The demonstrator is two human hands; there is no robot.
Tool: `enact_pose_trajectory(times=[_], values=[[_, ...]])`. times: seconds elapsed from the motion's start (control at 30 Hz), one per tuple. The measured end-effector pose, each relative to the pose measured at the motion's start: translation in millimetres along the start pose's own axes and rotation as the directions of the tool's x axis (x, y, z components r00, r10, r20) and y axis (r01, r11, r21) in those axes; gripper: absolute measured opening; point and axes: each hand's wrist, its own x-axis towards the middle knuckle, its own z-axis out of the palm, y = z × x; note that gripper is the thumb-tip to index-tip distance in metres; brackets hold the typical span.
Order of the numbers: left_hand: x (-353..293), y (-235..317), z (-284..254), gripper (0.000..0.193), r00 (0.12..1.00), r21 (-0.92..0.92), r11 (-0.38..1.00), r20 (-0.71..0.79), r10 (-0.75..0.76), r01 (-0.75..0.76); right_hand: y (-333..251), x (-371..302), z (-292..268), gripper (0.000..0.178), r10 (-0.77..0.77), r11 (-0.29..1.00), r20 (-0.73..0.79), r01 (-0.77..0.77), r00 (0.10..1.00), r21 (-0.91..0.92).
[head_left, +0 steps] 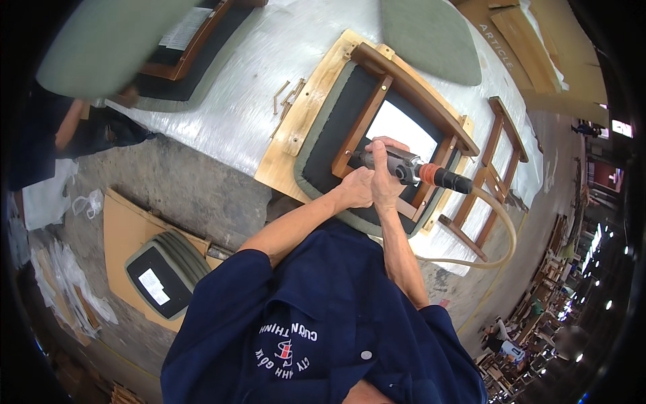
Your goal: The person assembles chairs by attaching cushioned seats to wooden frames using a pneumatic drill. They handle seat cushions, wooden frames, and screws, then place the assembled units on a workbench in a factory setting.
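My right hand (387, 176) is wrapped around a grey air-powered driver (402, 163) with an orange ring and a black end. Its nose points left, toward the corner of a brown wooden chair frame (365, 121). Close beside the nose, my left hand (356, 188) is closed at that corner; what its fingers hold is hidden. The frame rests on the black underside of a grey-green padded seat (320, 158), which has a white label (404, 129). Beneath the seat lies a light wooden board (278, 156). Several long screws (288, 97) lie at its left edge.
A tan hose (509, 232) loops right of the driver. Another brown frame (494, 172) lies at the table's right. A loose grey-green pad (431, 40) sits at the back. Stacked pads (176, 262) rest on cardboard at lower left. Another person's arm (69, 124) appears at far left.
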Motion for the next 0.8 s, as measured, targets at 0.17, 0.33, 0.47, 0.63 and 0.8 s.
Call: enact_pose_trajectory(times=[0.17, 0.33, 0.47, 0.63, 0.8], values=[[-4.4, -5.9, 7.9, 0.052, 0.994, -0.578, 0.814, 0.11, 0.013, 0.053, 2.7, 3.1, -0.4, 0.015, -0.022, 1.0, 0.048, 0.023, 0.999, -0.008], [-11.8, -0.1, -9.8, 0.043, 0.988, -0.775, 0.631, -0.113, -0.106, -0.021, 5.4, -0.4, 7.4, 0.015, -0.153, 0.974, 0.135, 0.173, 0.979, -0.145], [-14.6, 2.6, -22.0, 0.049, 0.985, -0.824, 0.567, -0.099, -0.141, -0.001, 4.2, 0.4, 11.3, 0.014, -0.09, 0.983, 0.174, 0.116, 0.981, -0.141], [-16.3, 2.2, -22.6, 0.05, 0.996, -0.543, 0.84, -0.062, -0.066, 0.021, 4.8, 11.0, 13.0, 0.013, -0.029, 0.996, 0.163, 0.043, 0.986, -0.082], [-16.5, 2.5, -24.9, 0.044, 0.992, -0.725, 0.684, -0.012, -0.123, 0.076, -1.5, 7.9, 11.6, 0.012, -0.09, 0.991, 0.233, 0.11, 0.968, -0.073]])
